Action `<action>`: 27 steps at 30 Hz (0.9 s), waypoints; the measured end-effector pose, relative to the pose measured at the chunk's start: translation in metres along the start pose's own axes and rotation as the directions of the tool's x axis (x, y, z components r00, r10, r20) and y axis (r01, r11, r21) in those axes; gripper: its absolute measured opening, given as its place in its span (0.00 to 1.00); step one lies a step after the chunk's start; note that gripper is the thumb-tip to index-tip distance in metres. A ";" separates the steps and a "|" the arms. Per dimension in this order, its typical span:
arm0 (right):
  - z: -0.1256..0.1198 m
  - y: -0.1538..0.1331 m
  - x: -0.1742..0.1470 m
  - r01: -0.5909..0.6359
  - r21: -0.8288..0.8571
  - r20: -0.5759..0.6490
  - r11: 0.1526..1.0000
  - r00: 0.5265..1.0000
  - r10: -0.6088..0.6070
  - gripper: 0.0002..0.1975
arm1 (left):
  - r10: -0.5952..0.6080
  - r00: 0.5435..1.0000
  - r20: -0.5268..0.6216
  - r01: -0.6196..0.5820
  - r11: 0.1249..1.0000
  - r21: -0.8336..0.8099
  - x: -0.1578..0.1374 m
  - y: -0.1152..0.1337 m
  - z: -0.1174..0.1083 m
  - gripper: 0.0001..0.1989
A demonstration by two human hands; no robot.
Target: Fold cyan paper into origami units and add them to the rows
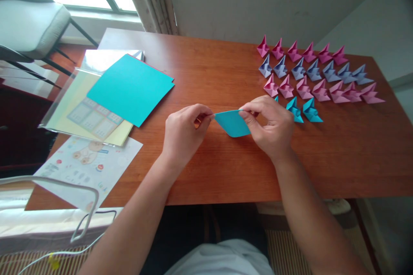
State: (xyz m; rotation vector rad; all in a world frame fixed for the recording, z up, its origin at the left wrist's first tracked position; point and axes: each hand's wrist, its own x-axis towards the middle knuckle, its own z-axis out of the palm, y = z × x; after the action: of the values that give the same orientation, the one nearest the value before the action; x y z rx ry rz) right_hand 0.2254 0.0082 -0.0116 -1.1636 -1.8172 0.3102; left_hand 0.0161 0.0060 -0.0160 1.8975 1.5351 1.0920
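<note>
Turquoise paper (231, 124) near frame centre
We pinch its left corner with our left hand (187, 131) and its right end with our right hand (271, 125), above the table (209, 71).

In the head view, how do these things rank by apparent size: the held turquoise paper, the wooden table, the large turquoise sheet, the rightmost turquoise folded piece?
1. Wooden table
2. Large turquoise sheet
3. Held turquoise paper, partly covered; visible part ranked
4. Rightmost turquoise folded piece
</note>
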 end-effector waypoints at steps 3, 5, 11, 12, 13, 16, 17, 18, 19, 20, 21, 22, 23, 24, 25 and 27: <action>0.000 -0.001 0.000 -0.065 0.044 -0.007 0.997 0.998 0.065 0.06 | -0.079 0.997 0.019 0.081 0.982 -0.171 0.000 -0.002 -0.001 0.05; 0.000 -0.002 0.000 -0.103 0.094 -0.014 0.990 0.994 0.104 0.05 | -0.134 0.988 0.080 0.153 0.920 -0.360 0.000 -0.003 0.000 0.08; 0.004 0.001 -0.001 -0.185 0.247 -0.023 0.951 0.980 0.197 0.05 | -0.246 0.947 0.204 0.320 0.713 -0.625 -0.001 0.003 0.000 0.11; 0.004 0.001 -0.001 -0.201 0.254 -0.017 0.946 0.977 0.212 0.05 | -0.262 0.944 0.200 0.328 0.697 -0.638 0.000 0.004 -0.001 0.12; 0.004 0.001 -0.001 -0.214 0.260 -0.012 0.942 0.974 0.225 0.05 | -0.275 0.941 0.196 0.335 0.685 -0.647 0.000 0.004 -0.001 0.12; 0.004 0.002 -0.001 -0.225 0.290 -0.002 0.930 0.972 0.236 0.05 | -0.295 0.936 0.193 0.345 0.650 -0.677 0.000 0.006 -0.002 0.12; 0.004 0.002 -0.001 -0.224 0.299 0.001 0.928 0.972 0.234 0.04 | -0.297 0.935 0.195 0.346 0.639 -0.687 0.000 0.006 -0.002 0.11; 0.004 0.002 -0.001 -0.225 0.304 0.004 0.926 0.972 0.235 0.04 | -0.299 0.934 0.197 0.348 0.630 -0.694 0.000 0.006 -0.002 0.11; 0.003 0.002 -0.001 -0.229 0.303 0.007 0.925 0.971 0.238 0.04 | -0.300 0.933 0.199 0.350 0.625 -0.698 0.000 0.006 -0.002 0.11; 0.003 0.002 -0.001 -0.234 0.299 0.010 0.925 0.970 0.242 0.05 | -0.303 0.932 0.199 0.352 0.623 -0.699 0.000 0.006 -0.002 0.11; 0.003 0.002 -0.001 -0.239 0.294 0.012 0.925 0.969 0.246 0.05 | -0.306 0.931 0.200 0.355 0.621 -0.699 0.000 0.006 -0.002 0.11; 0.003 0.001 -0.001 -0.241 0.292 0.014 0.926 0.969 0.248 0.05 | -0.309 0.929 0.202 0.358 0.620 -0.698 0.000 0.005 -0.002 0.11; 0.003 0.001 -0.001 -0.239 0.295 0.014 0.925 0.969 0.246 0.05 | -0.312 0.928 0.204 0.361 0.617 -0.699 0.000 0.005 -0.003 0.11; 0.003 0.001 -0.001 -0.233 0.301 0.014 0.924 0.971 0.240 0.04 | -0.313 0.927 0.205 0.362 0.612 -0.703 0.000 0.005 -0.003 0.11; 0.003 0.001 -0.001 -0.226 0.309 0.012 0.924 0.972 0.233 0.03 | -0.314 0.927 0.207 0.363 0.604 -0.709 0.000 0.004 -0.003 0.11; 0.003 0.001 -0.001 -0.216 0.317 0.014 0.923 0.975 0.223 0.02 | -0.312 0.926 0.211 0.362 0.585 -0.725 0.000 0.003 -0.003 0.10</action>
State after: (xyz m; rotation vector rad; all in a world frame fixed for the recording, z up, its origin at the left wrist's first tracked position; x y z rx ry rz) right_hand 0.2232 0.0086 -0.0144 -1.1343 -1.5472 0.6913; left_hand 0.0157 0.0048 -0.0121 0.9905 1.0645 1.2131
